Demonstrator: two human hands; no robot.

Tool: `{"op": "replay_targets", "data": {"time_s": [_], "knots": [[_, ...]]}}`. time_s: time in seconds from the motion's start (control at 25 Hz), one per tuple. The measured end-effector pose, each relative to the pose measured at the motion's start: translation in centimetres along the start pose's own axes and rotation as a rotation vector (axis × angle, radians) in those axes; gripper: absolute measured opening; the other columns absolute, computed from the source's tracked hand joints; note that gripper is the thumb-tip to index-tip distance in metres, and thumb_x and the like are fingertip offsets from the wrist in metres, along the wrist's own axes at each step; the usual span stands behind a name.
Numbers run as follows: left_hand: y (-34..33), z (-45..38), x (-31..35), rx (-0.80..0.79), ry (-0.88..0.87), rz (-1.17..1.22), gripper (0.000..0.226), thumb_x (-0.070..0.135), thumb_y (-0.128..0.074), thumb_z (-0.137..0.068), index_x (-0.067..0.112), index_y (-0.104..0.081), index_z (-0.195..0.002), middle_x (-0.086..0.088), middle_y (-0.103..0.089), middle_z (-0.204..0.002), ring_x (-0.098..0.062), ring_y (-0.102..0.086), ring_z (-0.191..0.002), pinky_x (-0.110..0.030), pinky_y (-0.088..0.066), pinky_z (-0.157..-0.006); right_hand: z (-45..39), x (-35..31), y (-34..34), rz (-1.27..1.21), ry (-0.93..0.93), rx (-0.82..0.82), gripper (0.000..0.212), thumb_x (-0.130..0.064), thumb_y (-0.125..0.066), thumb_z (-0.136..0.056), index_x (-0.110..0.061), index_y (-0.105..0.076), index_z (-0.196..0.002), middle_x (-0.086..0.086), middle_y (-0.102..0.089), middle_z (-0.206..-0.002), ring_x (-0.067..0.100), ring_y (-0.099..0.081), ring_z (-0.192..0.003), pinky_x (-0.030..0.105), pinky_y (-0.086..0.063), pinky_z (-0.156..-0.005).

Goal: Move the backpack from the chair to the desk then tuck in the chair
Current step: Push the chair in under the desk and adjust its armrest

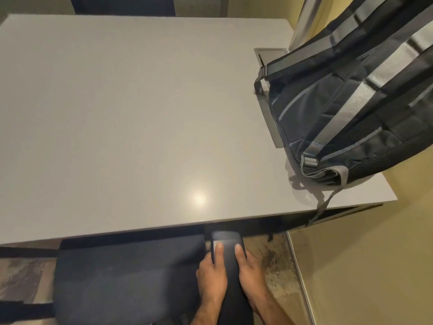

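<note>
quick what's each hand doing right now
Left hand: closed on the chair armrest, thumb on top.
Right hand: closed on the same armrest from its other side.

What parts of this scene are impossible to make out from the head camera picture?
- Backpack top: cut off by the upper right edge.
- Chair base and legs: hidden beneath its seat; its front is under the desk.
- Left hand and right hand palms: hidden against the armrest.
- Dark object beyond the desk: cropped by the top edge.
</note>
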State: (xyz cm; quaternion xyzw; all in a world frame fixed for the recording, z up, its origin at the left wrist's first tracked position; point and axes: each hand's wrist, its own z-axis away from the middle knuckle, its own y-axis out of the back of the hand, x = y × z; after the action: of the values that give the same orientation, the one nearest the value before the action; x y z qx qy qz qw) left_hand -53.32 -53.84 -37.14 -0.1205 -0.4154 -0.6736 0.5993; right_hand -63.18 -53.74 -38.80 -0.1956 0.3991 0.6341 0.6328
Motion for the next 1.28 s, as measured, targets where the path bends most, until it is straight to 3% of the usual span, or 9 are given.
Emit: {"op": "replay_targets", "data": {"time_s": [0.24, 0.44, 0.52, 0.6, 0.68, 0.84, 0.96, 1.08, 1.28], "knots": [[-0.7, -1.2, 0.0, 0.032, 0.011, 0.056, 0.054, 0.056, -0.040, -0.102, 0.017, -0.075, -0.114, -0.013, -0.076, -0.113, -0.035, -0.066, -0.111, -0.041, -0.050, -0.096, -1.2, -0.5, -0.4, 0.061, 0.009, 0.006, 0.039, -0.042, -0.052, -0.104, -0.017, -0.076, -0.088, 0.005, -0.078, -0.084, 0.018, -0.072, -0.080, 0.047, -0.058, -0.083], [-0.1, -0.9, 1.1, -0.006, 0.078, 0.047, 0.053, 0.052, -0.041, -0.103, 0.012, -0.071, -0.118, -0.016, -0.073, -0.122, -0.036, -0.064, -0.117, -0.041, -0.048, -0.102, -0.2, -2.0, -0.2, 0.120, -0.007, 0.024, 0.035, -0.035, -0.050, -0.106, -0.013, -0.074, -0.094, 0.003, -0.077, -0.096, 0.016, -0.070, -0.090, 0.031, -0.053, -0.081], [0.7, -0.5, 1.9, -0.049, 0.079, 0.047, 0.053, 0.055, -0.047, -0.101, 0.011, -0.068, -0.120, -0.016, -0.071, -0.124, -0.035, -0.064, -0.117, -0.041, -0.049, -0.102, 0.7, -2.9, 0.1, 0.153, -0.003, 0.016, 0.027, -0.032, -0.051, -0.106, -0.014, -0.071, -0.106, 0.009, -0.075, -0.113, 0.011, -0.066, -0.094, 0.020, -0.047, -0.078], [1.5, 0.1, 2.7, -0.109, 0.048, -0.035, 0.054, 0.057, -0.056, -0.096, 0.010, -0.063, -0.122, -0.015, -0.069, -0.127, -0.033, -0.063, -0.119, -0.037, -0.049, -0.101, 1.6, -3.9, 0.6, 0.251, -0.005, -0.014, 0.038, -0.033, -0.051, -0.106, -0.009, -0.060, -0.134, 0.015, -0.065, -0.135, 0.023, -0.064, -0.116, 0.021, -0.045, -0.091], [2.9, 1.3, 3.5, -0.165, -0.075, -0.199, 0.058, 0.061, -0.058, -0.092, 0.014, -0.059, -0.126, -0.011, -0.067, -0.131, -0.029, -0.062, -0.122, -0.037, -0.049, -0.102, 2.9, -4.8, 1.2, 0.406, 0.028, -0.038, 0.057, -0.038, -0.048, -0.106, -0.010, -0.037, -0.155, 0.015, -0.050, -0.155, 0.030, -0.050, -0.140, 0.031, -0.036, -0.113], [7.2, 4.4, 5.6, -0.206, -0.303, -0.368, 0.078, 0.068, -0.047, -0.094, 0.018, -0.038, -0.154, -0.004, -0.047, -0.157, -0.020, -0.046, -0.143, -0.033, -0.037, -0.117, 6.5, -8.4, 2.4, 0.606, 0.260, -0.036, 0.066, -0.042, -0.040, -0.107, -0.016, -0.016, -0.162, 0.008, -0.021, -0.171, 0.022, -0.019, -0.157, 0.035, -0.015, -0.127], [10.9, 6.8, 7.7, -0.142, -0.471, -0.459, 0.091, 0.075, -0.039, -0.093, 0.019, -0.018, -0.162, -0.001, -0.023, -0.170, -0.017, -0.021, -0.156, -0.036, -0.018, -0.128, 9.0, -11.1, 2.7, 0.748, 0.418, -0.005, 0.074, -0.056, -0.031, -0.105, -0.019, -0.005, -0.163, 0.004, -0.005, -0.173, 0.019, 0.001, -0.160, 0.037, 0.003, -0.127], [15.1, 8.1, 9.1, -0.012, -0.621, -0.747, 0.098, 0.083, -0.022, -0.091, 0.020, 0.000, -0.163, -0.001, 0.002, -0.173, -0.019, 0.004, -0.159, -0.044, 0.001, -0.130, 11.0, -13.8, 2.3, 0.927, 0.589, 0.046, 0.086, -0.070, -0.023, -0.100, -0.020, 0.007, -0.163, 0.000, 0.015, -0.169, 0.018, 0.021, -0.154, 0.041, 0.017, -0.122], [23.7, 8.5, 9.2, 0.138, -0.700, -0.984, 0.106, 0.091, -0.010, -0.085, 0.020, 0.014, -0.161, -0.002, 0.018, -0.170, -0.021, 0.019, -0.157, -0.050, 0.008, -0.128, 14.4, -17.9, -1.1, 1.092, 0.708, 0.076, 0.098, -0.080, -0.017, -0.095, -0.018, 0.024, -0.158, 0.006, 0.032, -0.164, 0.023, 0.035, -0.147, 0.045, 0.027, -0.115]]}}
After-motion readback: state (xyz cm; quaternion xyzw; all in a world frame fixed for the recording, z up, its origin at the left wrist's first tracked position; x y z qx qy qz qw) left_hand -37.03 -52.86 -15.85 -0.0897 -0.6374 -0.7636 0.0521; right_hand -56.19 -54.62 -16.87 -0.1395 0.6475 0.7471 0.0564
